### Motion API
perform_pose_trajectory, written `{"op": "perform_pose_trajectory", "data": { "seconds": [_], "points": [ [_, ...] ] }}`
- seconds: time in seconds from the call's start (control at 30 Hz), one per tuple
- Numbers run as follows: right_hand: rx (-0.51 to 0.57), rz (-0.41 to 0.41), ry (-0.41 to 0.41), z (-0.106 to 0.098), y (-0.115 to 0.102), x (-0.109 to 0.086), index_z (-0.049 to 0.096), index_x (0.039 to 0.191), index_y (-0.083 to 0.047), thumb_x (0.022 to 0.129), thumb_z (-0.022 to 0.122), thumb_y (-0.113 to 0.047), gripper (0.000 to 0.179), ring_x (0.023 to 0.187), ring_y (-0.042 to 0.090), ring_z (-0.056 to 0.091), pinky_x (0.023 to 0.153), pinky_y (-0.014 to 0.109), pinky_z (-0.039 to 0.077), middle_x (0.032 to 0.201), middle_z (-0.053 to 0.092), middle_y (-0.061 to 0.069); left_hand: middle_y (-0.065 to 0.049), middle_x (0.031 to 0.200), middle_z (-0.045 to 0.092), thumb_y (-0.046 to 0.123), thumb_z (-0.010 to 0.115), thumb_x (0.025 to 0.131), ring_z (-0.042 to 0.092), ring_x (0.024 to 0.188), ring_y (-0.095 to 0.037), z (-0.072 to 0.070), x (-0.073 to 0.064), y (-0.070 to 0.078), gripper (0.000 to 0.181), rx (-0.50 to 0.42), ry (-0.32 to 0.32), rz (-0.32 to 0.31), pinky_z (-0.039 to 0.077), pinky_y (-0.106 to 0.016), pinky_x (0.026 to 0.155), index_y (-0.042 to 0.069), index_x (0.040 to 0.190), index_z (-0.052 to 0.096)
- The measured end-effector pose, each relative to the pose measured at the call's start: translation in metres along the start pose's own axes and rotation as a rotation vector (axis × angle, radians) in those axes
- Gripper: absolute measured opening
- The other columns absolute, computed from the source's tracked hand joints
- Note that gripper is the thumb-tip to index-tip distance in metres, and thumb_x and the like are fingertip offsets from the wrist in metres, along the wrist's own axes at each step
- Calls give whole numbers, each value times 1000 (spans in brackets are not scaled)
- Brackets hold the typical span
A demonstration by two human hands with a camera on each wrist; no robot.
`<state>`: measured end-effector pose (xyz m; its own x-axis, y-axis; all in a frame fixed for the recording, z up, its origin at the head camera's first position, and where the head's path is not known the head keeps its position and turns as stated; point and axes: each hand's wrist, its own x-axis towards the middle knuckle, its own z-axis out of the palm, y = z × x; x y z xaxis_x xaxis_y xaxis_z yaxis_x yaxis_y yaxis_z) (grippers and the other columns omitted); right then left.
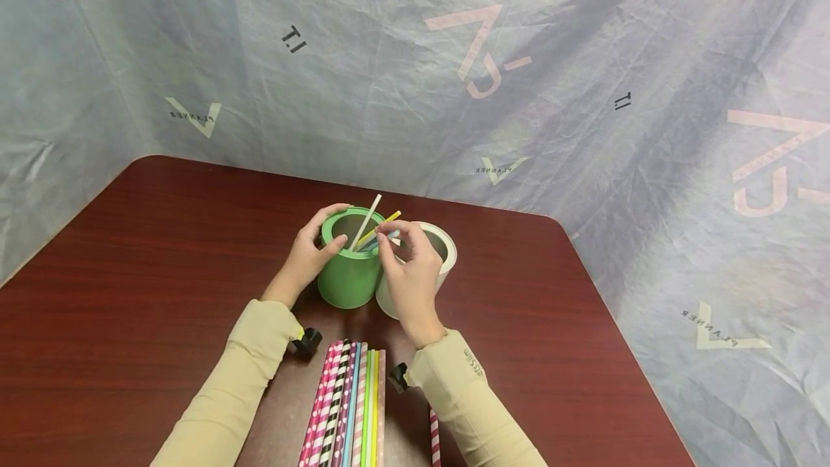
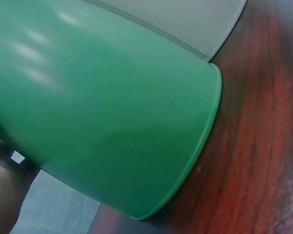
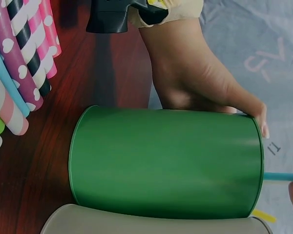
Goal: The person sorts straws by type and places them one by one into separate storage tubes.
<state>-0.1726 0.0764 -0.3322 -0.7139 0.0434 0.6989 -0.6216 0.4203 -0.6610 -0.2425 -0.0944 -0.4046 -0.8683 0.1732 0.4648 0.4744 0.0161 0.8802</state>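
Note:
A green can [image 1: 349, 283] stands upright on the table, its mouth facing up. My left hand [image 1: 305, 258] grips it from the left, thumb over the near rim and fingers at the far rim. A white straw [image 1: 367, 219] and a yellow straw [image 1: 393, 217] lean inside, their ends above the rim. Over the can's right edge, my right hand [image 1: 415, 276] pinches a blue straw [image 3: 282, 176], which reaches into the mouth. In the right wrist view only fingertips of this hand show, at the right edge. The left wrist view is mostly the can's green side.
A white can [image 1: 450, 254] stands against the green can's right side, partly behind my right hand. Several patterned and plain paper straws [image 1: 344, 402] lie in a row nearer me. One red-and-white striped straw [image 1: 435, 438] lies apart, beside my right sleeve. Grey printed cloth [image 1: 389, 92] hangs behind the table.

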Motion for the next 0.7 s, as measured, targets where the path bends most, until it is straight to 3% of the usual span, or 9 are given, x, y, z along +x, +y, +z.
{"op": "perform_pose_trajectory", "data": {
  "seconds": [0.37,0.7],
  "points": [
    [9,1,12,-2,1,-2,66,102,-3,91,66,-8,13,94,19,71,79,23,57,101,72,11,-20,134,52,15,57,89,55,102,-6,1,0,-2,55,-9,3,-15,46,-16,82,8,142,45],
    [33,12,42,-19,-3,-8,66,100,-3,90,66,-7,11,91,18,71,78,25,58,98,72,10,-18,136,51,15,56,90,54,104,-4,-1,0,-1,55,8,-13,-22,46,-17,84,12,144,44]
  ]
}}
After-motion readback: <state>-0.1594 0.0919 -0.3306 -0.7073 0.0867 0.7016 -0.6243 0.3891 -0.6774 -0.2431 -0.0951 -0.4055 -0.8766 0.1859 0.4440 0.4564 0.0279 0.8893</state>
